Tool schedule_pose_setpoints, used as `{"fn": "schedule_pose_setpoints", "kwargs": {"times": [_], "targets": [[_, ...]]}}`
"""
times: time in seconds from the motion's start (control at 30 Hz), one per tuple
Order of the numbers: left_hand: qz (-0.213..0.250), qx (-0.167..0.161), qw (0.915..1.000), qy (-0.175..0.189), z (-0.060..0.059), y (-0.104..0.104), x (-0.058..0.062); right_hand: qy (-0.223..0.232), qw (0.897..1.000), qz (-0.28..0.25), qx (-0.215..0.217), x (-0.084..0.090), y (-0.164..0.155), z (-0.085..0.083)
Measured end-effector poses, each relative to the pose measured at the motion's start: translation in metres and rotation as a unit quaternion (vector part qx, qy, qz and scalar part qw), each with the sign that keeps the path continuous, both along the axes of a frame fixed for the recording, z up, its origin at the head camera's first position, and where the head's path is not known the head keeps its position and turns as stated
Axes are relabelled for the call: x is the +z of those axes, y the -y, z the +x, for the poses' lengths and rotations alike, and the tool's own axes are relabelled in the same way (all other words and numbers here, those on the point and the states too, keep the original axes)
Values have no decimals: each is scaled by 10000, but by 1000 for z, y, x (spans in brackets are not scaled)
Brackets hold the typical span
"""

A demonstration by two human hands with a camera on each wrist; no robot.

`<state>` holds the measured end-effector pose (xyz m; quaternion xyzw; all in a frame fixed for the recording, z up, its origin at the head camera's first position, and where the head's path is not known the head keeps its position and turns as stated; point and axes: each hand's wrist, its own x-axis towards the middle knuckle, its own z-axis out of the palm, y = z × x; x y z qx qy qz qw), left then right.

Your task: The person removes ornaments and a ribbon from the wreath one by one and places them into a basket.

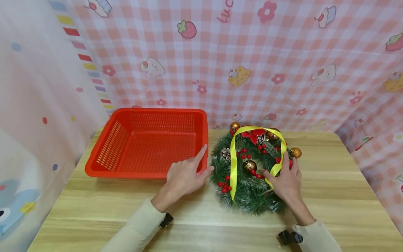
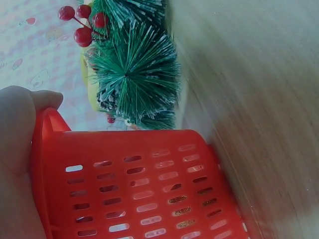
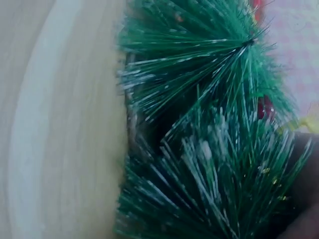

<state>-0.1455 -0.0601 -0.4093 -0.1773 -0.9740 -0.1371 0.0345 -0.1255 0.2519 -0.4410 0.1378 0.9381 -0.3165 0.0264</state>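
Note:
A red slotted plastic basket [image 1: 148,143] stands on the wooden table [image 1: 94,206], left of centre. Beside it on the right lies a green pine wreath [image 1: 252,196] with a yellow ribbon [image 1: 233,164], red berries, gold baubles and pine cones. My left hand [image 1: 206,160] lies between the two, with its straight index finger on the basket's right rim and its thumb stretched toward the wreath. The left wrist view shows that hand [image 2: 20,139] against the basket wall [image 2: 139,189], the wreath [image 2: 134,74] just beyond. My right hand [image 1: 275,166] rests flat on the wreath's right side, thumb near the ribbon. The right wrist view shows the wreath's needles [image 3: 209,124].
A pink checked cloth [image 1: 283,70] with cartoon prints hangs close behind the table, and more printed cloth hangs on both sides. Bare wood [image 1: 330,168] lies to the right of the wreath and along the near edge. Nothing lies in the basket.

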Motion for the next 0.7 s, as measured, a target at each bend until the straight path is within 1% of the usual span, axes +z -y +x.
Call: {"fn": "schedule_pose_setpoints", "kwargs": {"times": [0.13,0.27,0.47,0.57,0.7], "targets": [[-18,19,10000,26,-1,0,0,-190,9995,24,270,-1,-6,-3],[54,-49,10000,33,-1,0,1,-332,9974,54,639,-3,-15,-5],[98,-8,9999,24,-2,0,1,-521,9917,-135,1169,-5,-27,-12],[122,-40,9999,22,-2,0,2,-544,9896,-220,1313,-5,-31,-14],[171,-60,9998,38,-1,0,2,-522,9885,-269,1396,-5,-35,-15]]}}
